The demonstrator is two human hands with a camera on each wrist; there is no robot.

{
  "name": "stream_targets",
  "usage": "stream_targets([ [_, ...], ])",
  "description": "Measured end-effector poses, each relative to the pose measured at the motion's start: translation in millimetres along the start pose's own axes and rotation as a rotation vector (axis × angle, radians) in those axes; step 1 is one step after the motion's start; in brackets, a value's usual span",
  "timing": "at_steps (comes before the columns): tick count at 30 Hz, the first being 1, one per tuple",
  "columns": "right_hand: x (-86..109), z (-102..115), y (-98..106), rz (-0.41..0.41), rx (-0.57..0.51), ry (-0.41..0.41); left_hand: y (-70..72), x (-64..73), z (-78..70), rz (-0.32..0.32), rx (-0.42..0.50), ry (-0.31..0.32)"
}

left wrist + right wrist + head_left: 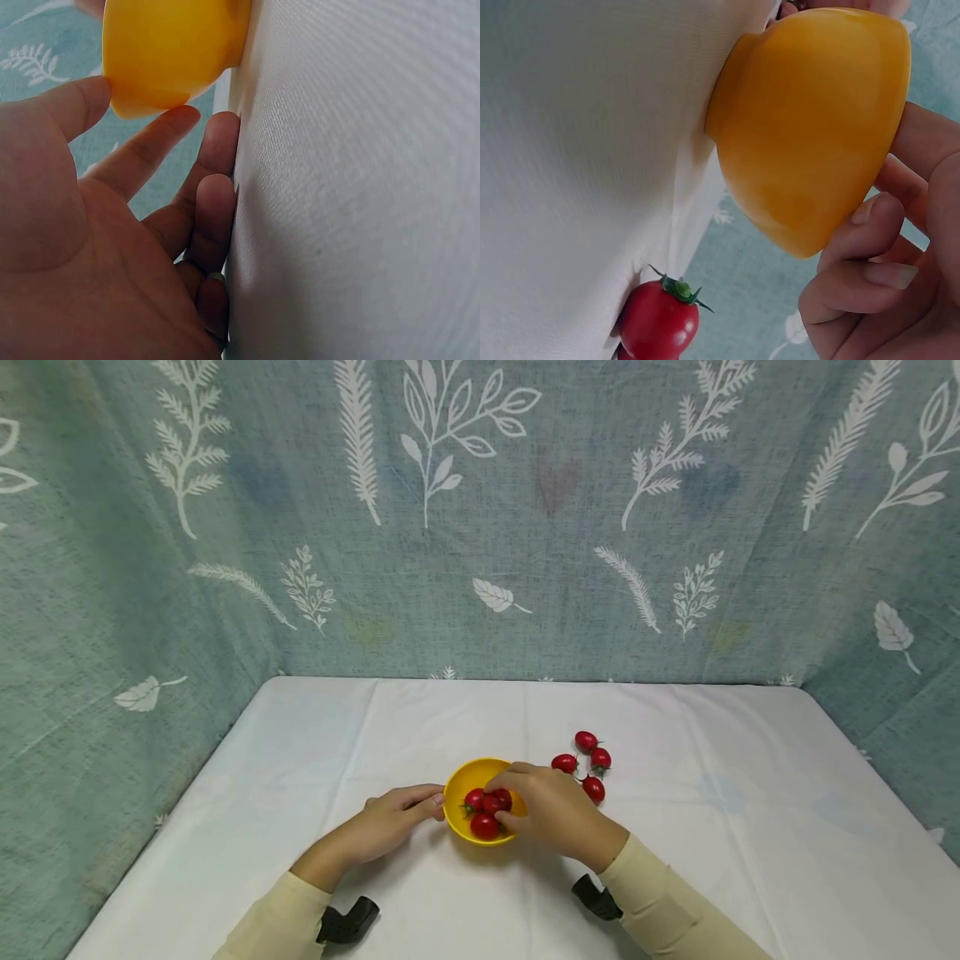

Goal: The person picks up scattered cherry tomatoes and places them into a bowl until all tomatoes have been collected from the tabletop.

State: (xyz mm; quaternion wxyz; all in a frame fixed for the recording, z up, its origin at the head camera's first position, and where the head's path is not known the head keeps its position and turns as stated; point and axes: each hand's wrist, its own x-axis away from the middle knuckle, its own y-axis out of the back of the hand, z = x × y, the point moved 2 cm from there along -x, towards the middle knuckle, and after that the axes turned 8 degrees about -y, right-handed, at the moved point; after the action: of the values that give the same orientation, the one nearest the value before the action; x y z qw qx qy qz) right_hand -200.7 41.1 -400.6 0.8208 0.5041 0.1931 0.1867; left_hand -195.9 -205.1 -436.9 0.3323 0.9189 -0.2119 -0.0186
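A yellow bowl (460, 823) stands upright on the white cloth with several red cherry tomatoes (483, 827) inside. My left hand (385, 823) touches the bowl's outer left side with thumb and forefinger, both fairly straight; its other fingers rest on the cloth in the left wrist view. Over the bowl's right rim reaches my right hand (558, 810), thumb and forefinger on either side of a cherry tomato (491, 803) among the others. In the right wrist view the bowl wall hides those fingertips, while the remaining fingers (855, 292) are curled outside the rim.
Several loose cherry tomatoes (587, 742) lie behind and right of the bowl, near my right hand. Black straps (348, 920) hang at both wrists. A patterned green curtain (480, 527) surrounds the back and sides of the white-covered table (712, 860).
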Motion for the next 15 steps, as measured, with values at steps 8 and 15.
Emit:
stream_targets([
  [8, 0.2, 0.2, 0.8, 0.005, -0.001, -0.004, 0.7, -0.7, -0.1, 0.003, -0.004, -0.008],
  [15, 0.4, 0.3, 3.3, 0.024, 0.01, -0.013, 0.2, -0.3, -1.0, 0.002, -0.003, -0.001],
])
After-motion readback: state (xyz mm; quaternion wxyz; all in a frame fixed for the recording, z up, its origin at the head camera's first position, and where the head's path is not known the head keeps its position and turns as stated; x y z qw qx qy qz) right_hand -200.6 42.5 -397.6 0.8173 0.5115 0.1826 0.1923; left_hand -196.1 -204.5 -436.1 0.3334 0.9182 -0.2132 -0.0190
